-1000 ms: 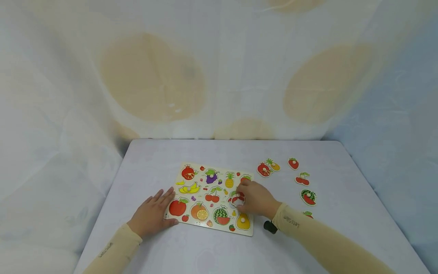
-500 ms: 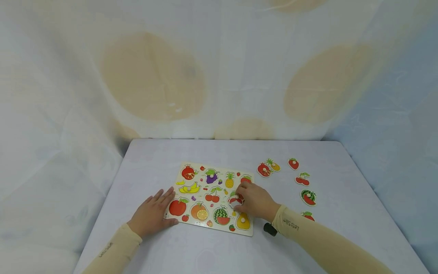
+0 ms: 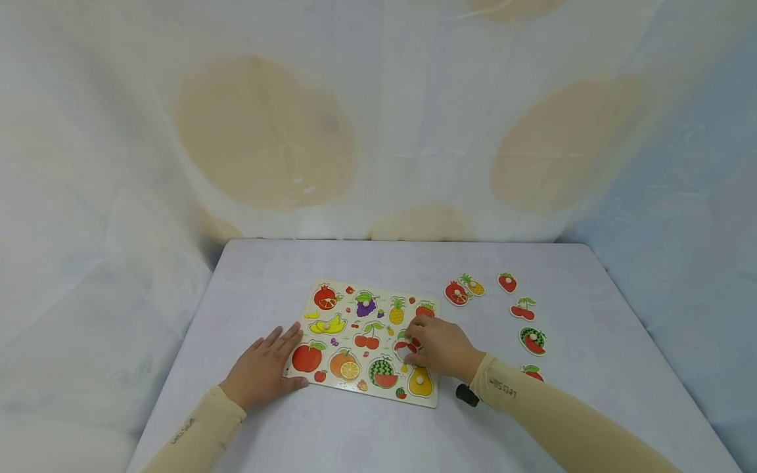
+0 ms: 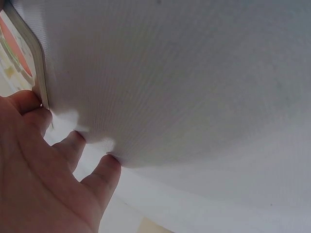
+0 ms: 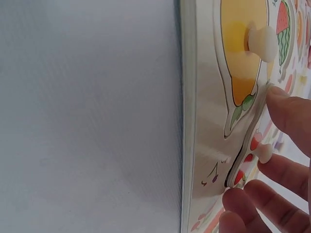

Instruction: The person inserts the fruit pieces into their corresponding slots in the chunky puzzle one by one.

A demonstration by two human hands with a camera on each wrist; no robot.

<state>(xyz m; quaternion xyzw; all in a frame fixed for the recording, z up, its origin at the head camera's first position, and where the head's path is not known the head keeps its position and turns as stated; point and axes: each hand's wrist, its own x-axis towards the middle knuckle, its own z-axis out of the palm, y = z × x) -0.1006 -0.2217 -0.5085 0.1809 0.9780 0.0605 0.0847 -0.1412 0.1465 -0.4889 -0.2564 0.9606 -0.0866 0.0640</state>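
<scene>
A fruit puzzle board (image 3: 345, 338) lies in the middle of the table. My left hand (image 3: 263, 368) rests along its left edge, fingers spread; in the left wrist view the fingers (image 4: 104, 177) reach down to the table beside the board's edge. On the board's right side my right hand (image 3: 443, 345) holds a red-and-white fruit piece (image 3: 404, 350) over its slot. The right wrist view has thumb and fingers around this piece, fingertip close to its white knob (image 5: 264, 152), with a dark gap along one edge. The yellow pear piece (image 3: 420, 382) sits in its slot nearby.
Right of the board lie loose knobbed pieces: pomegranate (image 3: 456, 293) against pineapple (image 3: 473, 285), strawberry (image 3: 506, 283), cherries (image 3: 523, 311), watermelon (image 3: 533, 341). A red piece (image 3: 532, 372) is partly covered by the right sleeve. Curtains stand behind and at both sides of the table.
The red-and-white piece has turned and shifted slightly left over its slot, with the right fingers still on it. My left hand and the board have stayed in place.
</scene>
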